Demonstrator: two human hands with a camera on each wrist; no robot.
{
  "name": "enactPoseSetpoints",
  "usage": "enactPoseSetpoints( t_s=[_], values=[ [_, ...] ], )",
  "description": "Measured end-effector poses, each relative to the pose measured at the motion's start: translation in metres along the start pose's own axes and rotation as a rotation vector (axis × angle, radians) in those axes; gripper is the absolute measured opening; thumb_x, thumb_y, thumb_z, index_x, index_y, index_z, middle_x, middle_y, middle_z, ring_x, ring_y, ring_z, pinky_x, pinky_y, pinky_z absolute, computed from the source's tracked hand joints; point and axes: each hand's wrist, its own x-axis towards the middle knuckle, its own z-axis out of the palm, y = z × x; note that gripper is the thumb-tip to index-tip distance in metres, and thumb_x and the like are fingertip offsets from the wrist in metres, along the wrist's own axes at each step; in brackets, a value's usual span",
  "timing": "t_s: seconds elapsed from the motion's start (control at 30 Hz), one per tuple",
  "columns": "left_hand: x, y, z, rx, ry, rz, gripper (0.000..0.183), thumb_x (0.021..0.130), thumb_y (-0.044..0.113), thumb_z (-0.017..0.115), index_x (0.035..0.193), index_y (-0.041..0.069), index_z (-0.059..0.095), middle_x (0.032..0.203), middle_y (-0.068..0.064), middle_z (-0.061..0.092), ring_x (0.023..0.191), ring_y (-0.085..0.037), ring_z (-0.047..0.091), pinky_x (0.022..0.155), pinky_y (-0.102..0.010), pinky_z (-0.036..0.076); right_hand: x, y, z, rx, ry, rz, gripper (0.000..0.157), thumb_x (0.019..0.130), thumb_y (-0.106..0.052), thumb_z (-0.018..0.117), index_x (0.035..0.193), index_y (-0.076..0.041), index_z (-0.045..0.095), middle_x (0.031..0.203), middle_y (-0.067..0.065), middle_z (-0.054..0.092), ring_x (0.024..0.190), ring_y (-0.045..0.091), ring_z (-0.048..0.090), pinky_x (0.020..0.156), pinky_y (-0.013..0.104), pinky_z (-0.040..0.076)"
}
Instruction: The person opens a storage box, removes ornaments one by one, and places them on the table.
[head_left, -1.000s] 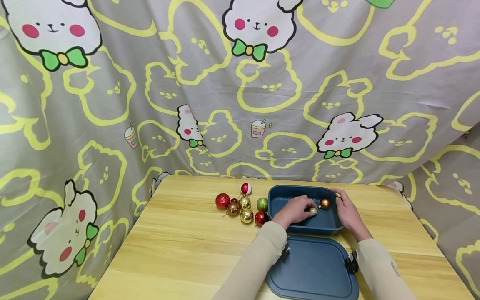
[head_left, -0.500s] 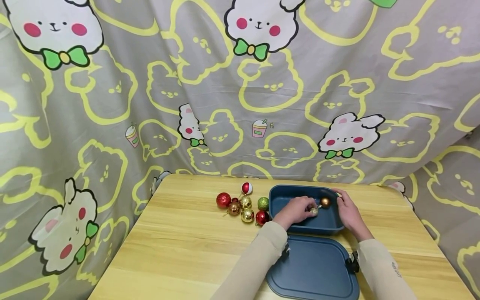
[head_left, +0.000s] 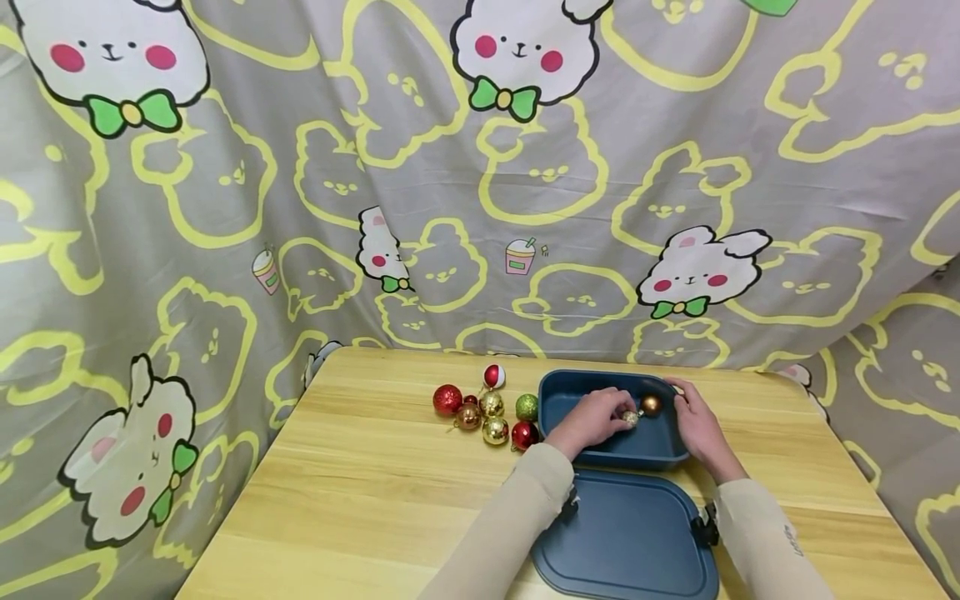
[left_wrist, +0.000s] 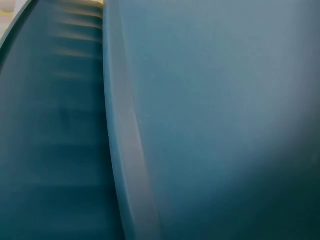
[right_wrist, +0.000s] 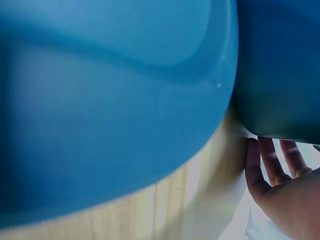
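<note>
A dark blue rectangular box (head_left: 555, 383) sits open at the back of the table. Inside it my left hand (head_left: 596, 419) pinches a small glittery gold Christmas ball (head_left: 631, 420), partly covered by the fingers. A copper-coloured ball (head_left: 651, 405) lies beside it on the box floor. My right hand (head_left: 699, 421) grips the box's right side at the far corner; in the right wrist view its fingers (right_wrist: 270, 162) lie against the outer wall. In the left wrist view only the box wall (left_wrist: 55, 125) and the lid (left_wrist: 215, 100) show, and the left hand is out of sight.
The flat blue lid (head_left: 626, 533) with black clips (head_left: 705, 527) lies in front of the box, under the forearms. Left of the box several balls are grouped: red (head_left: 447, 400), gold (head_left: 495, 431), brown (head_left: 467, 416), green (head_left: 527, 407). A patterned curtain (head_left: 420, 167) hangs behind the table.
The gold ball has shifted slightly to the right in my left fingers, closer to the copper ball. My right hand stays at the box's side.
</note>
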Motion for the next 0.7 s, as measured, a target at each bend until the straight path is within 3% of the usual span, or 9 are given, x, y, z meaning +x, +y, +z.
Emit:
enactPoseSetpoints(
  t_s=[0.7],
  values=[
    [-0.0025, 0.0017, -0.0066, -0.178, 0.15, -0.043, 0.021, 0.1, 0.026, 0.071, 0.121, 0.023, 0.07, 0.116, 0.006, 0.066, 0.1, 0.002, 0.067, 0.083, -0.006, 0.05, -0.0016, -0.0004, 0.0013, -0.008, 0.019, -0.013, 0.05, 0.115, -0.026, 0.018, 0.159, -0.007, 0.032, 0.143, 0.034, 0.045, 0.127, 0.049, 0.044, 0.102, 0.06, 0.038]
  ],
)
